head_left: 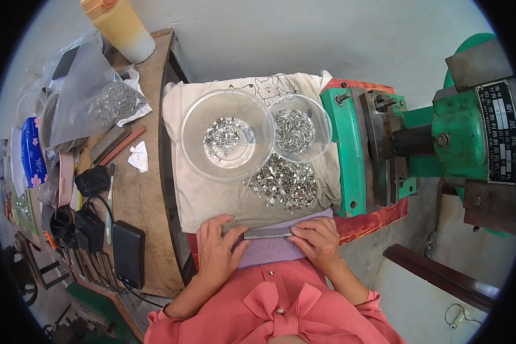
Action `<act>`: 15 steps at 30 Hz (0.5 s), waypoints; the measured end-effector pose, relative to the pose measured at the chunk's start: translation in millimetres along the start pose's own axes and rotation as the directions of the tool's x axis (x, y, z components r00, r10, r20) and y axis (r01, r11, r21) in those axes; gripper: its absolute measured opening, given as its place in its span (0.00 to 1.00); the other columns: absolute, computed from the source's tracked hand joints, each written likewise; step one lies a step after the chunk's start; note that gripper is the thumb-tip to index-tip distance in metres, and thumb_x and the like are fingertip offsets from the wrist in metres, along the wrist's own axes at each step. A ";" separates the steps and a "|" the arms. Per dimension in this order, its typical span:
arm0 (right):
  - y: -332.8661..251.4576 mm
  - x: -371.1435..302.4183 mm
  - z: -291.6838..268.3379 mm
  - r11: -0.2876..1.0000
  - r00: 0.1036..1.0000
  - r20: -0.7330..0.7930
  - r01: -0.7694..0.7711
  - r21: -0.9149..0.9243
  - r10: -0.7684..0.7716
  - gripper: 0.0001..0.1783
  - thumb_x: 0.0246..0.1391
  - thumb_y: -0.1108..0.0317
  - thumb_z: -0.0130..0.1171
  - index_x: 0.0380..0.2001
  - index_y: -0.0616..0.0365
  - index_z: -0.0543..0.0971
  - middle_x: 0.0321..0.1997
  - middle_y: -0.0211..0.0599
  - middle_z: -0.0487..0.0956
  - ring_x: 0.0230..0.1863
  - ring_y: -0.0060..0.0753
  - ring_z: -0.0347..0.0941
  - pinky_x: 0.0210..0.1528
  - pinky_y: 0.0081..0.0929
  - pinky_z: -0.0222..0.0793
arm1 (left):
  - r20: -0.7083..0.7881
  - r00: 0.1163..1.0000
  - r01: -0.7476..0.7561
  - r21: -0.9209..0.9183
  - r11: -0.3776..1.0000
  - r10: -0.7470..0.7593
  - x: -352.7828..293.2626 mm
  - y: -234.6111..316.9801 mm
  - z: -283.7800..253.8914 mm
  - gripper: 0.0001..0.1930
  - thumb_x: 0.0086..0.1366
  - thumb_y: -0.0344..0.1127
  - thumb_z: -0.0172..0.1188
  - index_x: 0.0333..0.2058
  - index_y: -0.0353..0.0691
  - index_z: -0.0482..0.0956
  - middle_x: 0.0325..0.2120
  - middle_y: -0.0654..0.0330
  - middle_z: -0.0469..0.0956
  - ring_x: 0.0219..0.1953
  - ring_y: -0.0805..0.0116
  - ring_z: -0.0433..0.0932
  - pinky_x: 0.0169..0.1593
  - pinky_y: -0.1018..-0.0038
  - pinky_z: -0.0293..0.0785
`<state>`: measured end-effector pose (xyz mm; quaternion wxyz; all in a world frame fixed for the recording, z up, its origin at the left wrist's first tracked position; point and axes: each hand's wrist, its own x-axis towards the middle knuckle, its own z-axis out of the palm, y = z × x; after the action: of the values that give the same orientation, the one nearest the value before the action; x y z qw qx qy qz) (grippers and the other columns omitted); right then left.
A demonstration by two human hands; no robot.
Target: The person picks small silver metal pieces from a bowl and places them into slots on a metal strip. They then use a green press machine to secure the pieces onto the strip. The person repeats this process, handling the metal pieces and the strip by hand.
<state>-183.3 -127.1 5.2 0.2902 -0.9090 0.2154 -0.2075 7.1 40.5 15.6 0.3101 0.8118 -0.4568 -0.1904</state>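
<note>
A narrow grey metal bar (268,233) lies crosswise close to my body, over a purple cloth (269,250). My right hand (320,241) pinches its right end between thumb and fingers. At its left end are the thumb and forefinger of my left hand (217,247), the other fingers curled. Just beyond the bar, a heap of small shiny metal pieces (284,182) rests on a pale printed cloth (192,198). Behind that heap stand a large clear plastic tub (184,150) and a smaller clear tub (325,129), both holding small metal pieces.
At right stands a green machine press (458,137) on a red board (384,217). A wooden table (149,229) on the left bears a black power bank (128,254), cables, a plastic bag of metal bits (117,103) and a yellow-white bottle (123,31).
</note>
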 end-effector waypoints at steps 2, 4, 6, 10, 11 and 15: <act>2.6 -2.7 1.4 0.999 0.999 0.018 0.034 0.028 -0.034 0.16 0.40 0.68 0.76 0.36 0.53 0.85 0.36 0.30 0.82 0.38 0.35 0.76 0.41 0.33 0.67 | 0.024 0.996 -0.083 0.034 0.996 0.083 -1.6 -5.2 -0.4 0.16 0.48 0.33 0.72 0.38 0.42 0.83 0.47 0.56 0.74 0.51 0.53 0.70 0.53 0.60 0.65; 2.0 -3.7 3.6 0.998 0.999 0.039 0.035 0.052 -0.037 0.17 0.40 0.69 0.75 0.38 0.54 0.84 0.37 0.31 0.82 0.39 0.36 0.77 0.42 0.33 0.68 | 0.050 0.988 -0.149 0.052 0.987 0.146 -2.0 -10.9 0.0 0.17 0.49 0.33 0.71 0.40 0.45 0.83 0.46 0.60 0.75 0.52 0.57 0.71 0.53 0.62 0.65; -1.0 -0.5 3.4 0.999 0.997 0.059 0.042 0.033 -0.044 0.18 0.41 0.70 0.75 0.39 0.53 0.84 0.37 0.32 0.82 0.38 0.37 0.77 0.42 0.34 0.68 | 0.060 0.982 -0.183 0.065 0.981 0.179 -2.9 -12.7 -1.2 0.17 0.49 0.33 0.71 0.41 0.46 0.83 0.44 0.63 0.76 0.51 0.59 0.72 0.52 0.62 0.66; -4.6 -3.2 -2.7 0.996 0.993 0.073 0.091 -0.013 -0.090 0.17 0.45 0.69 0.72 0.41 0.54 0.82 0.39 0.33 0.81 0.41 0.40 0.76 0.43 0.36 0.68 | 0.011 0.968 -0.252 0.083 0.964 0.252 0.5 -9.2 -2.8 0.17 0.45 0.31 0.72 0.38 0.46 0.84 0.37 0.66 0.78 0.45 0.61 0.74 0.47 0.63 0.65; -5.8 -5.3 -1.6 0.998 0.994 0.083 0.070 0.005 -0.070 0.17 0.46 0.69 0.71 0.41 0.54 0.82 0.39 0.34 0.81 0.41 0.40 0.76 0.43 0.36 0.69 | 0.039 0.970 -0.243 0.092 0.966 0.241 0.7 -8.8 -4.2 0.17 0.45 0.31 0.72 0.37 0.46 0.84 0.37 0.66 0.78 0.45 0.61 0.74 0.47 0.63 0.65; -2.1 -9.4 2.8 0.999 0.997 0.061 0.040 0.000 -0.040 0.16 0.49 0.68 0.69 0.42 0.55 0.82 0.41 0.33 0.81 0.41 0.40 0.76 0.42 0.35 0.70 | 0.091 0.956 -0.290 0.121 0.949 0.280 10.1 -3.8 -5.2 0.16 0.44 0.32 0.72 0.36 0.45 0.83 0.33 0.66 0.78 0.43 0.62 0.75 0.46 0.63 0.65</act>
<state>-189.0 -119.5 2.0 0.2919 -0.9192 0.1885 -0.1851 17.8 35.0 16.6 0.2628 0.7486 -0.5919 -0.1422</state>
